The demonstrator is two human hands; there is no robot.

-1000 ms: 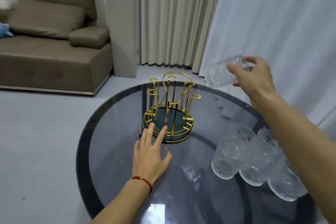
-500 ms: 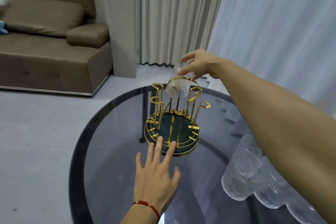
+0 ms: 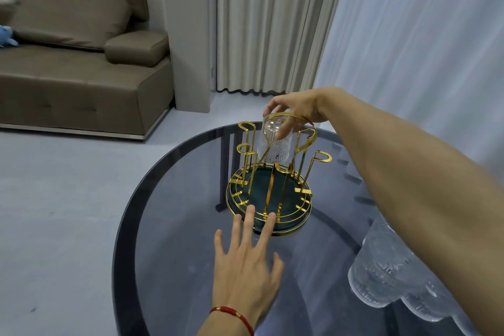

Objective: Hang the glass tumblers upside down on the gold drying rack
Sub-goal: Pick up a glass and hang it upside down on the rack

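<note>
Gripping a clear ribbed glass tumbler (image 3: 273,144) from above, the right hand (image 3: 296,111) has fingers and thumb curled round its upturned base, and the glass is upside down among the far prongs of the gold wire drying rack (image 3: 270,180). Whether the tumbler is seated on a prong I cannot tell; the looped gold handle crosses in front of it. That rack, with its dark green round base, stands on the round smoked-glass table (image 3: 177,226), toward the far edge.

Down at the near side, the left hand (image 3: 245,267) lies flat on the table, fingers straight and spread, two fingertips (image 3: 270,219) touching the rack's near rim. A red cord bracelet (image 3: 234,315) circles that wrist.

Over at the table's right edge, more clear textured glass tumblers (image 3: 387,275) cluster together, partly hidden under the right forearm, well apart from the rack.

Beyond the table, a brown upholstered sofa (image 3: 81,63) sits at the left, beige pleated curtains (image 3: 267,22) hang at centre, and white sheer curtains (image 3: 422,22) fill the right.
</note>
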